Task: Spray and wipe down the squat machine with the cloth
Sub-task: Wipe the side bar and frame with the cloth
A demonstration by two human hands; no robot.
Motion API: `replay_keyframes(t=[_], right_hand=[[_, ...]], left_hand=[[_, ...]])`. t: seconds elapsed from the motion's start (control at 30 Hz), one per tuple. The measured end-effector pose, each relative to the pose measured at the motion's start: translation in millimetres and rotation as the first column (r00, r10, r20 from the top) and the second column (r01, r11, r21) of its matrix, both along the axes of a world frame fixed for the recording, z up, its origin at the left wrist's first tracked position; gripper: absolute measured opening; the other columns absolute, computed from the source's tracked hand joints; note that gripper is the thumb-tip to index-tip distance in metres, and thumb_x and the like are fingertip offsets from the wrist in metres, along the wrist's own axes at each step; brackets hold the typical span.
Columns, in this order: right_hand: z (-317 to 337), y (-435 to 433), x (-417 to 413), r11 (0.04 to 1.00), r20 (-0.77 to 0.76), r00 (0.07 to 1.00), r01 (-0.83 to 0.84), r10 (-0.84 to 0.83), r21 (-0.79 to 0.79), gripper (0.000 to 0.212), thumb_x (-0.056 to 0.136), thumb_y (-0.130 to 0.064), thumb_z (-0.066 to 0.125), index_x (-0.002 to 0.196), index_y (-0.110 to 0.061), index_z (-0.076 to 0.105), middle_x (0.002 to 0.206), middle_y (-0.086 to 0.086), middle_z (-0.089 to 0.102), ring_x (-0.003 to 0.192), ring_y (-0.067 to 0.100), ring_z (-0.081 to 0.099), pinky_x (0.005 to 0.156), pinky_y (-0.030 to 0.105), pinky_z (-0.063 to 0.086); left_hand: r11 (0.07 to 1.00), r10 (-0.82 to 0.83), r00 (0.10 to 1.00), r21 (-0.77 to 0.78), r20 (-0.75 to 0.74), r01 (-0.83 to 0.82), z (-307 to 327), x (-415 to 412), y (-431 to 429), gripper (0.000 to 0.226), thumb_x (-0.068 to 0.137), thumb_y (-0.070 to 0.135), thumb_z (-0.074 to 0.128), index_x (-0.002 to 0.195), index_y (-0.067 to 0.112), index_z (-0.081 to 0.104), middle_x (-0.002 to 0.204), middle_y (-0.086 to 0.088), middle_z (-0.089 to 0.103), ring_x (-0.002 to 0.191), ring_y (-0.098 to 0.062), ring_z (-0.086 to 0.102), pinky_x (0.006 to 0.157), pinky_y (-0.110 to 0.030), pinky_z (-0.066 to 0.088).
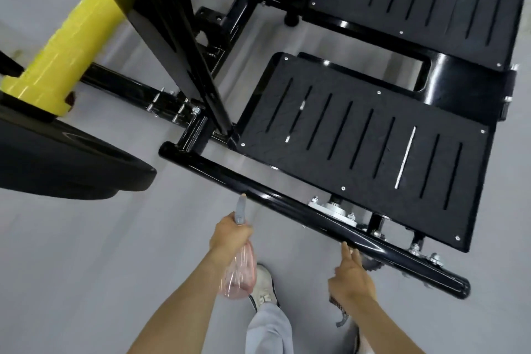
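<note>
Left hand (pixel 230 234) grips the neck of the pink spray bottle (pixel 240 276), fingers wrapped tight, with the grey nozzle (pixel 240 210) pointing at the black bar (pixel 287 204) along the squat machine's near edge. Right hand (pixel 352 279) holds the dark cloth (pixel 340 316), which hangs below the palm. Its index finger (pixel 346 253) is straight, tip at the bar's near side; contact unclear. The slotted footplate (pixel 359 135) sits behind the bar.
</note>
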State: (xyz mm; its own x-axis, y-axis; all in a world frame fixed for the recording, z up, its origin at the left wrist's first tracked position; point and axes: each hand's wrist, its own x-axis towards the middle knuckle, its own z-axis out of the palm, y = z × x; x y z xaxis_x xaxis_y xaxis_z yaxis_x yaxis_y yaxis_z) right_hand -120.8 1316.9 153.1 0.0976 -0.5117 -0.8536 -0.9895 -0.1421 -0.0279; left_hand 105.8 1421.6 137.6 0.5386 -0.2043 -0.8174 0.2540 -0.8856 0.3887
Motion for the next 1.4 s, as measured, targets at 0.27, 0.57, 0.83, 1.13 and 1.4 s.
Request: replay_keyframes(t=[0.27, 0.57, 0.83, 1.13, 1.4], right_hand=[[9, -6, -51, 0.999, -0.01, 0.999, 0.043, -0.043, 0.006, 0.078, 0.092, -0.01, 0.046, 0.154, -0.021, -0.002, 0.161, 0.0, 0.002, 0.138, 0.015, 0.037, 0.099, 0.03, 0.042], [23, -13, -86, 0.996, 0.03, 0.996, 0.088, -0.088, 0.0, 0.082, 0.088, -0.007, 0.049, 0.154, -0.022, 0.004, 0.16, 0.0, 0.013, 0.123, 0.018, 0.054, 0.091, 0.029, 0.049], [15, -16, -58, 0.995, 0.014, 0.995, 0.095, -0.095, 0.017, 0.078, 0.089, -0.008, 0.05, 0.154, -0.022, 0.008, 0.16, 0.003, 0.014, 0.13, 0.021, 0.047, 0.095, 0.032, 0.047], [-8, -6, -18, 0.995, 0.039, 0.994, 0.097, -0.098, 0.02, 0.076, 0.089, -0.007, 0.047, 0.153, -0.023, 0.011, 0.158, 0.003, 0.018, 0.116, 0.02, 0.056, 0.077, 0.029, 0.045], [-12, -5, -4, 0.998, 0.012, 0.998, 0.057, -0.057, 0.011, 0.076, 0.09, -0.009, 0.049, 0.154, -0.021, 0.009, 0.161, 0.002, 0.01, 0.124, 0.017, 0.052, 0.079, 0.027, 0.043]], left_hand=[[0.953, -0.02, 0.958, -0.284, 0.286, 0.105, 34, -46, -6, 0.034, 0.068, 0.019, 0.058, 0.1, 0.031, 0.054, 0.075, 0.004, 0.061, 0.068, -0.021, 0.064, 0.066, -0.033, 0.053], [0.958, -0.188, 0.901, -0.129, 0.391, 0.256, 37, -89, -4, 0.043, 0.076, 0.014, 0.062, 0.116, 0.029, 0.06, 0.07, 0.013, 0.06, 0.069, -0.019, 0.058, 0.06, -0.027, 0.04], [0.983, -0.126, 0.972, -0.109, 0.198, 0.15, 22, -56, 5, 0.039, 0.063, 0.02, 0.054, 0.098, 0.037, 0.058, 0.07, -0.001, 0.057, 0.071, -0.03, 0.061, 0.072, -0.041, 0.051], [0.991, 0.125, 0.985, 0.037, 0.122, -0.13, 3, 9, 0, 0.028, 0.074, 0.005, 0.055, 0.085, 0.03, 0.06, 0.085, 0.002, 0.063, 0.078, -0.024, 0.062, 0.081, -0.037, 0.052], [0.991, -0.119, 0.992, 0.073, 0.036, 0.116, -8, 2, 3, 0.039, 0.07, 0.016, 0.057, 0.106, 0.032, 0.059, 0.095, 0.006, 0.065, 0.087, -0.023, 0.065, 0.085, -0.038, 0.054]])
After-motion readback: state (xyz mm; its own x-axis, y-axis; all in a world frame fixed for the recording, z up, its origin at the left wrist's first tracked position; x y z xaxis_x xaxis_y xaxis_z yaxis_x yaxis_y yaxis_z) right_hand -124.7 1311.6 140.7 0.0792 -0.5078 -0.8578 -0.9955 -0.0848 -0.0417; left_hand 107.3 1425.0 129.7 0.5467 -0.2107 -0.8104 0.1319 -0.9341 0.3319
